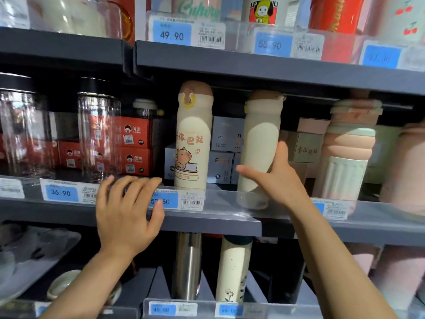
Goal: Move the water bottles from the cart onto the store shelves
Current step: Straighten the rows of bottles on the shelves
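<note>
A cream water bottle with a brown cap stands on the middle grey shelf, its plain side facing me. My right hand touches its lower right side with thumb and fingers spread, not wrapped round it. To its left stands a matching cream bottle with a capybara picture. Fingers loosely bent, my left hand hovers in front of the shelf's clear price rail and holds nothing. The cart is out of view.
Clear glass jars and red boxes fill the shelf's left. A pink ribbed bottle stands right of my hand. Boxes are stacked behind the bottles. A steel flask and a cream flask stand below.
</note>
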